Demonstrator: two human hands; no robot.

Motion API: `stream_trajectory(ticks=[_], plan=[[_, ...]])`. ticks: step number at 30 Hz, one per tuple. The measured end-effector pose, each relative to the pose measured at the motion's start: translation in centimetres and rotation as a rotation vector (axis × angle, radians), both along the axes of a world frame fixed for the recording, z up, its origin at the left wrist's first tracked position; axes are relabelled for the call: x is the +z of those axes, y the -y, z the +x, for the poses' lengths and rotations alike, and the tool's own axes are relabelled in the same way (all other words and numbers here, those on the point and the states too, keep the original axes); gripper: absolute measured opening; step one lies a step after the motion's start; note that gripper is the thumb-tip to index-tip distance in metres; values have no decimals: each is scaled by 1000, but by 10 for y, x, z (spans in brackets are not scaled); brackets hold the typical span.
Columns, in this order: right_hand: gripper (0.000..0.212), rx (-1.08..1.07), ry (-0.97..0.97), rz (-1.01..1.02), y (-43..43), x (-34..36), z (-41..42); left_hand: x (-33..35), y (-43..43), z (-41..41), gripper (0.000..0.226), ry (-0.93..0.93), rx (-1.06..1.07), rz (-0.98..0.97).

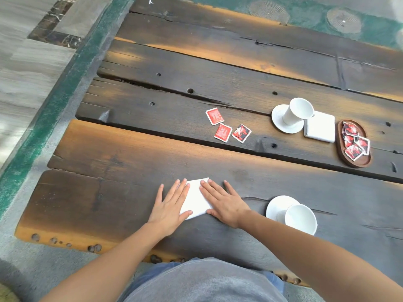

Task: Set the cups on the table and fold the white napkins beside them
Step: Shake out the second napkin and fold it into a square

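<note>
Dark plank table (130, 192), white napkin (196, 199) under both flat, spread grips, left hand (169, 205), right hand (224, 203)

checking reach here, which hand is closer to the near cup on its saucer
Right. The right hand lies flat on the napkin, just left of the near cup; the left hand presses the napkin's far side, further away.

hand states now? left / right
Left hand: open, flat, pressing the left side of the napkin; no grip.
Right hand: open, flat, pressing the napkin's right side; no grip.
</note>
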State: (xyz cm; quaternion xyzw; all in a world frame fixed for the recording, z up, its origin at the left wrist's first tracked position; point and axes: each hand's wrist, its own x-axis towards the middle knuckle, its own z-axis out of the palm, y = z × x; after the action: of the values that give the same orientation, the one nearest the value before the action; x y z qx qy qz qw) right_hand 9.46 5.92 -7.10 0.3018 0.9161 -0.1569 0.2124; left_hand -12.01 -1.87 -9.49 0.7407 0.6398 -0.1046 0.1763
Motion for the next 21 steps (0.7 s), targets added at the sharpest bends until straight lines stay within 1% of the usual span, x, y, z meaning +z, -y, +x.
stream_trajectory(ticks=[5, 11, 13, 15, 17, 18, 19, 21], plan=[[68, -18, 78, 24, 6, -8, 6, -10, -1, -3, 80, -9, -23, -24], [71, -32, 97, -6, 7, -8, 5, -10, -5, -2, 81, -5, -12, -87], [75, -48, 71, -51, 6, -5, 2, -5, -4, -1, 80, 21, 8, -71], [74, -146, -45, -93, 4, 2, 0, 4, 1, -1, 75, 128, 115, 11], [66, -268, -201, -46, 2, 9, 2, 15, 8, 0, 69, 264, 311, 112], [62, -279, -241, -5, 3, 11, 5, 18, 11, 0, 66, 324, 429, 141], [59, -244, -251, 24, 5, 12, 6, 21, 14, 1, 64, 381, 548, 146], [57, -128, -221, 38, 11, 10, 4, 23, 14, 5, 61, 493, 731, 90]])
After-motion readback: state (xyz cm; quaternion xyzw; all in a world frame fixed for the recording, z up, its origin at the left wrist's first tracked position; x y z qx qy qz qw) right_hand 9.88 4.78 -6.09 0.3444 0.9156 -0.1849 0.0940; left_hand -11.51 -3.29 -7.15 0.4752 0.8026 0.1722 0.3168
